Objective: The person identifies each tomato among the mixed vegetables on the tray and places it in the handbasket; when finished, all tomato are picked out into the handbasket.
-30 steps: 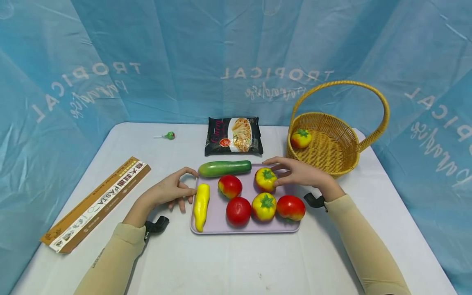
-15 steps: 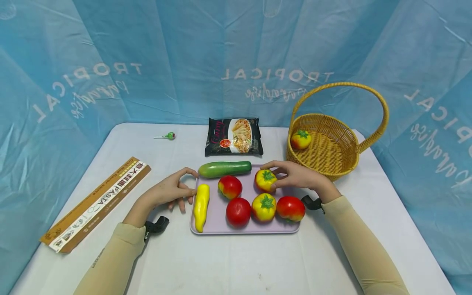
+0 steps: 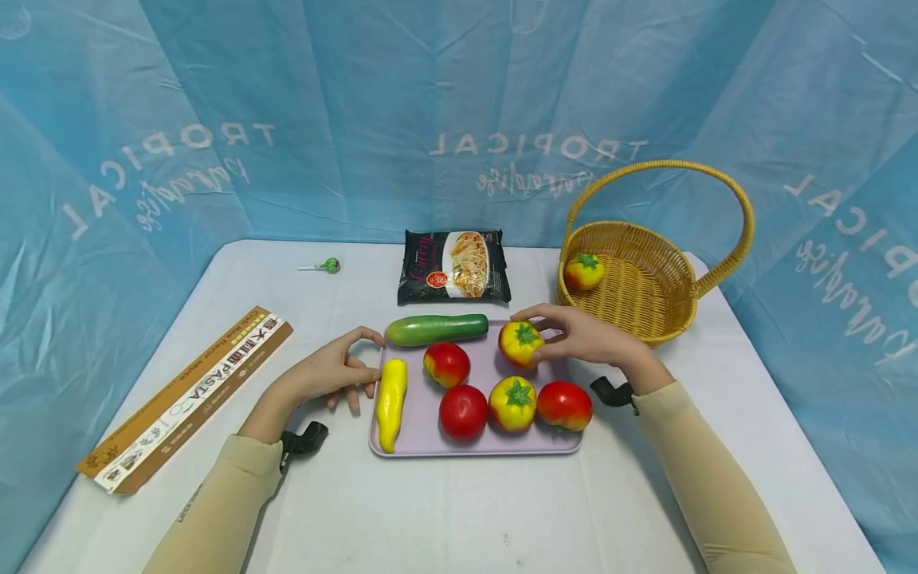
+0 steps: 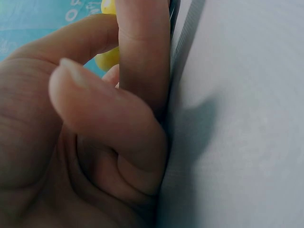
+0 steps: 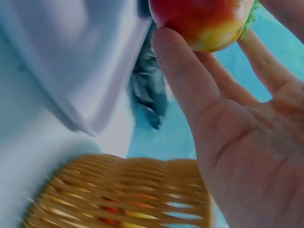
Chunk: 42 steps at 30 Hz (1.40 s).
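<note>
My right hand [image 3: 584,337] grips a red-and-yellow fruit with a green leafy cap [image 3: 519,344] over the back right of a lilac tray [image 3: 419,426]. In the right wrist view the same fruit [image 5: 202,21] is between thumb and fingers. My left hand [image 3: 328,370] rests at the tray's left edge, fingers loosely bent, thumb tip close to a yellow pepper [image 3: 390,405]. Also on the tray are a green cucumber-like vegetable [image 3: 437,328], a second capped fruit [image 3: 512,404] and three mostly red fruits, such as the round one [image 3: 463,413].
A wicker basket [image 3: 684,307] with a tall handle stands at the back right, one capped fruit [image 3: 584,272] inside. Behind the tray lies a black noodle packet [image 3: 454,267]. A lollipop [image 3: 330,265] and a long pasta box [image 3: 188,399] lie at left.
My right hand has taken hold of the capped fruit and shifted it slightly to the right and away from me. The left hand has stayed in place.
</note>
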Each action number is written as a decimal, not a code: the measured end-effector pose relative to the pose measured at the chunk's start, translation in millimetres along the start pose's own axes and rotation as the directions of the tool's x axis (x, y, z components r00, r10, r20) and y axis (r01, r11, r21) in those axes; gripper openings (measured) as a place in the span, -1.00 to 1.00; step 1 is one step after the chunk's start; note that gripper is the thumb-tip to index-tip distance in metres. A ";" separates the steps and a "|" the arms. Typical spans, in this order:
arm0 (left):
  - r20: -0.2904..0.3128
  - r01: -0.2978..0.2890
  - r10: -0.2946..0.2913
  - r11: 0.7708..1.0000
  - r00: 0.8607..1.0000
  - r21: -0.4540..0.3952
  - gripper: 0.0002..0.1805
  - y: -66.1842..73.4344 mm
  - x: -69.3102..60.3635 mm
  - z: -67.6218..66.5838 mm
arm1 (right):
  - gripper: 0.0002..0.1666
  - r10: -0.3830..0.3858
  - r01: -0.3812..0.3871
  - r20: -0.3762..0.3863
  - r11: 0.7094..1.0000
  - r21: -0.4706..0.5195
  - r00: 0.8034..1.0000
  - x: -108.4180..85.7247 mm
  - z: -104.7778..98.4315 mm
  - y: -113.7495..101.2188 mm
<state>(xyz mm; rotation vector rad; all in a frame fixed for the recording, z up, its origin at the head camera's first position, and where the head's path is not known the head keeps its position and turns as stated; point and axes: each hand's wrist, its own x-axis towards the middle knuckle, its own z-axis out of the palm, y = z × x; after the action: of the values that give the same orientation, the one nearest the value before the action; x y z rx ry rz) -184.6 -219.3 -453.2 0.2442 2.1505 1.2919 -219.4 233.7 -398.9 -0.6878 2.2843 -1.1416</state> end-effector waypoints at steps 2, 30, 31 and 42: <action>-0.001 0.001 -0.001 1.000 1.000 0.002 -0.35 0.2 -0.3 0.1 | -0.25 -0.008 0.008 -0.029 1.000 0.012 1.000 -5.5 -4.0 -5.1; -0.006 -0.004 0.004 1.000 1.000 0.002 -0.34 -1.3 0.8 -0.7 | -0.19 0.148 -0.152 -0.447 0.988 0.026 0.882 -61.1 -75.1 10.8; -0.006 -0.002 0.002 1.000 1.000 0.002 -0.34 -1.2 0.8 -0.7 | -0.18 0.158 -0.162 -0.448 0.986 0.028 0.880 -60.4 -76.1 14.2; -0.008 -0.001 0.001 1.000 1.000 -0.004 -0.33 -0.5 0.0 -0.2 | -0.12 0.213 -0.244 -0.412 0.970 -0.024 0.886 -49.3 -77.8 42.3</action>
<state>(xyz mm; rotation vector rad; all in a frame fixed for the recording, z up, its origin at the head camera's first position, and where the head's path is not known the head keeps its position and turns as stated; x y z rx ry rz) -184.6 -219.7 -453.5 0.2391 2.1543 1.2998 -239.9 331.6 -382.8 -0.2017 2.6797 -1.1745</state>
